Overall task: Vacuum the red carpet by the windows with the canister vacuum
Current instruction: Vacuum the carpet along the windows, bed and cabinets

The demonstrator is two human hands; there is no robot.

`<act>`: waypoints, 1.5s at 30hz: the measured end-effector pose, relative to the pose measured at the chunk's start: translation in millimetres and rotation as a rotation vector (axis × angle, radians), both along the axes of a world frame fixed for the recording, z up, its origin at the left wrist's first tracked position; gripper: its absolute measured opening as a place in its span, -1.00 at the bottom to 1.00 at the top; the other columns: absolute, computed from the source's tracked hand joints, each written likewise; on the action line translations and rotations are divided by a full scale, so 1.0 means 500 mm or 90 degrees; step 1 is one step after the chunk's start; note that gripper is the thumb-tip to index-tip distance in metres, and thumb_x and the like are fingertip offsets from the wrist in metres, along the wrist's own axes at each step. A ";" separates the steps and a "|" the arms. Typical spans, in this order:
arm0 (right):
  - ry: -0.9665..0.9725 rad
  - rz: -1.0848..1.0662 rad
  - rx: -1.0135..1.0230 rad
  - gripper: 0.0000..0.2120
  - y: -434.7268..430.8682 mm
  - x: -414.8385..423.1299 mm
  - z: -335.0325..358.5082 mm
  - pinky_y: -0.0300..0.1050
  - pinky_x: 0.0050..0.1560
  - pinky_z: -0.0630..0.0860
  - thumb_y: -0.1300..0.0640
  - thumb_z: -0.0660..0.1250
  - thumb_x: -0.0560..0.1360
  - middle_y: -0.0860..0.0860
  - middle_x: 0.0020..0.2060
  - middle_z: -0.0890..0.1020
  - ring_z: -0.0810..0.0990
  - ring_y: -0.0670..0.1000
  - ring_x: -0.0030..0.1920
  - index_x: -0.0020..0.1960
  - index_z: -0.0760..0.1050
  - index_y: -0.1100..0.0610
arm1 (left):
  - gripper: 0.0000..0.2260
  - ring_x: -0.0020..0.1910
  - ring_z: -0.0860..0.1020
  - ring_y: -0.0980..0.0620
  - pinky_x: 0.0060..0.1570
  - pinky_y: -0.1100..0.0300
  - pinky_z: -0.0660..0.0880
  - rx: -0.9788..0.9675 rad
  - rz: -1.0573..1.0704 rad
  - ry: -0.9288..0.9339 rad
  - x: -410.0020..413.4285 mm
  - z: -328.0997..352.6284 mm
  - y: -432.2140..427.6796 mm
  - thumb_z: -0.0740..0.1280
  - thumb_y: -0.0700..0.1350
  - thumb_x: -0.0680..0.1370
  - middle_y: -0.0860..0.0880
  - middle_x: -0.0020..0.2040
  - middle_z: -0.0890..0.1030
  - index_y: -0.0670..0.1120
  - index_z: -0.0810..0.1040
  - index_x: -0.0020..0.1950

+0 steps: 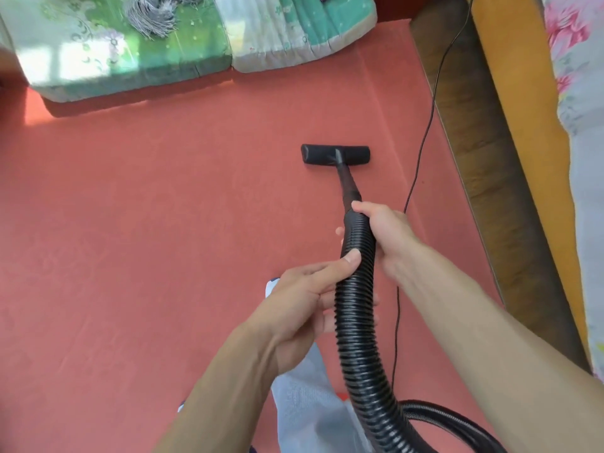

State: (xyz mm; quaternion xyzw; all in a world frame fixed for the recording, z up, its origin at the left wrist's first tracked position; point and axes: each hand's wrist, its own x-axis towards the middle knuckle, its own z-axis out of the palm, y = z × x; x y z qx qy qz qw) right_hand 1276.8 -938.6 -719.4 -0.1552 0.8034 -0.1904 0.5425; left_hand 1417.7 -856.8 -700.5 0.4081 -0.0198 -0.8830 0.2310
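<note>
On hose: L-hand, R-hand, prob. curled

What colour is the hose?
Black, ribbed hose, clear in the head view.

At five o'clock I lose the hose past the bottom edge. Fingers of the left hand partly hide behind it. At eleven o'clock the cushions blur, cropped at top.

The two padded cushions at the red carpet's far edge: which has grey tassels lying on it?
The shiny green floral cushion on the left: the grey tassels lie on its top. The pale white-and-teal cushion beside it has none.
</note>
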 end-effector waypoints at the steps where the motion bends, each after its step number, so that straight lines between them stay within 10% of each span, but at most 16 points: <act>1: -0.017 0.004 0.012 -0.76 0.015 0.004 0.018 -0.01 -0.19 0.56 0.11 0.36 0.51 0.21 -0.32 0.68 0.61 0.09 -0.44 0.07 0.53 0.27 | -0.50 -0.16 0.63 -0.14 0.07 -0.08 0.59 -0.021 -0.016 0.026 0.010 0.006 0.012 0.49 0.07 0.45 -0.25 -0.04 0.66 -0.31 0.61 0.18; 9: -0.136 0.087 0.163 -0.78 0.207 0.023 0.131 0.06 -0.10 0.39 0.04 0.36 0.51 0.20 -0.24 0.60 0.54 0.10 -0.32 -0.10 0.58 0.22 | -0.37 -0.05 0.68 -0.09 -0.09 0.17 0.61 -0.066 -0.176 0.222 0.082 0.076 0.136 0.53 0.03 0.42 -0.21 0.04 0.66 -0.40 0.46 0.26; 18: -0.116 0.107 0.093 -0.78 0.258 0.091 0.057 -0.04 -0.16 0.50 0.03 0.32 0.57 0.09 -0.34 0.66 0.61 0.03 -0.35 -0.02 0.53 0.20 | -0.52 -0.16 0.65 -0.12 -0.02 0.09 0.64 0.010 -0.008 -0.013 0.098 0.065 0.260 0.40 0.07 0.51 -0.25 -0.01 0.68 -0.35 0.63 0.14; 26: -0.147 0.213 0.135 -0.81 0.438 0.173 0.083 0.04 -0.01 0.39 0.06 0.28 0.56 0.08 -0.38 0.61 0.56 0.07 -0.28 -0.12 0.50 0.17 | -0.60 0.00 0.63 -0.13 0.30 -0.14 0.45 -0.007 0.009 0.102 0.184 0.048 0.477 0.41 0.09 0.52 -0.22 0.08 0.64 -0.22 0.64 0.14; 33: -0.164 0.253 0.207 -0.82 0.614 0.156 0.124 -0.05 -0.22 0.50 0.12 0.30 0.57 0.15 -0.30 0.61 0.58 0.06 -0.34 -0.08 0.55 0.25 | -0.50 0.03 0.66 -0.11 0.18 -0.02 0.54 -0.066 -0.079 0.226 0.173 0.064 0.636 0.44 0.01 0.50 -0.21 0.11 0.62 -0.29 0.50 0.30; 45: -0.096 0.393 0.148 -0.81 0.750 0.077 0.060 -0.03 -0.22 0.52 0.12 0.31 0.58 0.17 -0.33 0.63 0.57 0.10 -0.35 -0.03 0.53 0.26 | -0.68 -0.09 0.68 -0.08 0.01 0.09 0.64 -0.004 0.147 0.054 0.026 0.074 0.832 0.36 -0.02 0.59 -0.32 0.13 0.61 -0.28 0.62 0.13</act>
